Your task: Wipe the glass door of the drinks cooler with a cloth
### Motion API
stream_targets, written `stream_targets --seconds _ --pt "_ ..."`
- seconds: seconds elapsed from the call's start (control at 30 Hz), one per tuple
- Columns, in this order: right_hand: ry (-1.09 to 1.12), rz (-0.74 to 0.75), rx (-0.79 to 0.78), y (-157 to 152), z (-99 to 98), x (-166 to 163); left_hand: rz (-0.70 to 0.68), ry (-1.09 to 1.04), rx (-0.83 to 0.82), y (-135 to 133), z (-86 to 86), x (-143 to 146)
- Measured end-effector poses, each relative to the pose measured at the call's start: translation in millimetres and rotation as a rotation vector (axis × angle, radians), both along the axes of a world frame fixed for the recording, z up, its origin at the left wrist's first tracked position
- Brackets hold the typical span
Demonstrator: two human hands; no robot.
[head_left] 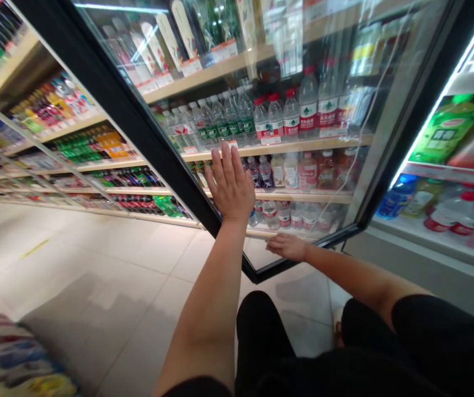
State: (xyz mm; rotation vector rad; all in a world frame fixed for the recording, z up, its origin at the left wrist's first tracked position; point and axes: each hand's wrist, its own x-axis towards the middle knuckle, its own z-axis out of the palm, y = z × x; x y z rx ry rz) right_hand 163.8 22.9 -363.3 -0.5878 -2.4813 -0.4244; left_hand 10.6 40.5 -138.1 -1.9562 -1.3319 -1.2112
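A glass door with a black frame stands swung out from the drinks cooler on the right. My left hand lies flat against the glass near its left edge, fingers stretched upward. Lower down, by the door's bottom corner, my right hand is held palm toward the pane with its fingers extended and slightly bent. Whether it presses on the glass is hard to tell. Neither hand shows anything in it. Through the pane appear red-capped water bottles and green-labelled bottles, standing in rows on shelves.
Drinks shelves run along the left into the distance. At right, the cooler's lit shelf holds more bottles. Stacked colourful packages sit at the lower left. Pale floor tiles spread below the door, beside my dark-clothed legs.
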Motion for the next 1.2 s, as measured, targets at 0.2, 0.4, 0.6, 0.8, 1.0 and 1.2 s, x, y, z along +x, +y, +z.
stream_targets --seconds 0.2,0.4,0.6,0.8,1.0,1.2 --pt "0.458 -0.232 0.161 34.8 91.4 -16.7 -0.040 -0.047 -0.036 2.6 3.2 -0.7" --pt "0.016 0.046 0.099 -4.3 -9.8 -26.1 -0.034 -0.023 -0.036 -0.8 2.4 0.5" --pt "0.217 -0.124 0.149 13.8 56.0 13.1 -0.040 -0.033 -0.067 -1.2 3.1 0.5" --pt "0.616 -0.400 0.186 21.0 84.0 42.6 -0.065 -0.043 -0.074 -2.2 5.2 1.5" --pt "0.509 -0.440 -0.248 -16.1 -41.7 17.4 -0.033 -0.015 -0.029 -4.5 3.4 2.2" --pt "0.344 -0.421 -0.453 -44.1 -106.9 -25.6 -0.054 -0.019 -0.060 -6.0 4.5 1.3"
